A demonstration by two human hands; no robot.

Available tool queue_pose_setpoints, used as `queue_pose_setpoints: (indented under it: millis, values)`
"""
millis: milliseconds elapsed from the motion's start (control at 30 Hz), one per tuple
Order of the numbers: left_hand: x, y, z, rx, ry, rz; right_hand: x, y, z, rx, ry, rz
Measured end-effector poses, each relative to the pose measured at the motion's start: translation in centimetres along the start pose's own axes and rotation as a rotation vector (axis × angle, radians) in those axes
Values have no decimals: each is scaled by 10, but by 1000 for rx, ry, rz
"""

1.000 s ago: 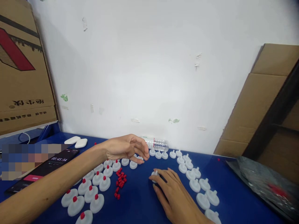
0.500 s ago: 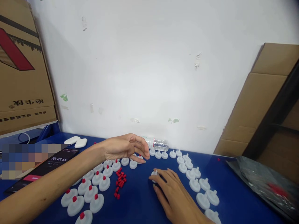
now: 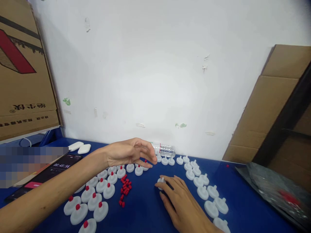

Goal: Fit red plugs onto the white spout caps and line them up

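My left hand (image 3: 136,152) hovers over the far middle of the blue table, its fingers loosely curved and apart, with nothing visible in them. Beneath it stand white spouted lids with red tips, one of them a lid (image 3: 139,170) just under my thumb. My right hand (image 3: 178,197) rests on the table, its thumb and forefinger around a white lid (image 3: 161,183) that is partly hidden; no red tip shows on its spout. Small red caps (image 3: 125,186) lie in a loose pile between my hands.
Red-capped lids (image 3: 100,212) stand in rows at left, bare-spouted lids (image 3: 202,192) in a curve at right. A clear bottle (image 3: 167,150) lies by the wall. A phone (image 3: 52,171) and white cases (image 3: 84,149) are at left, a grey plastic bag (image 3: 272,191) at right.
My left hand has shifted very slightly right, so a red tip on the lid under it now shows. My right hand stays on its lid. The phone timer has advanced a second.
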State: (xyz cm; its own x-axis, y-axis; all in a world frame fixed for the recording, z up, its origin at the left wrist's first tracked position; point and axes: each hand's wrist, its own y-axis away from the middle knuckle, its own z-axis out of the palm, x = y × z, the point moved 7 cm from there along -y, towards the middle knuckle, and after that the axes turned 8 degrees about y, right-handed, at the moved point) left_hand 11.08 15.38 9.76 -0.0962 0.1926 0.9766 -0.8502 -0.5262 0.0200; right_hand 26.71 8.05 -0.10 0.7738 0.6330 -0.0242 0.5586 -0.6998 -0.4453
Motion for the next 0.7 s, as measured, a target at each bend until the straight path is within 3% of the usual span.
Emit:
queue_pose_setpoints:
  millis: [267, 700]
  values:
    - [-1, 0, 4, -52, 53, 4, 0, 0, 0, 13, -7, -2]
    - [-2, 0, 4, -28, 45, -1, -1, 2, 1, 22, -11, -15]
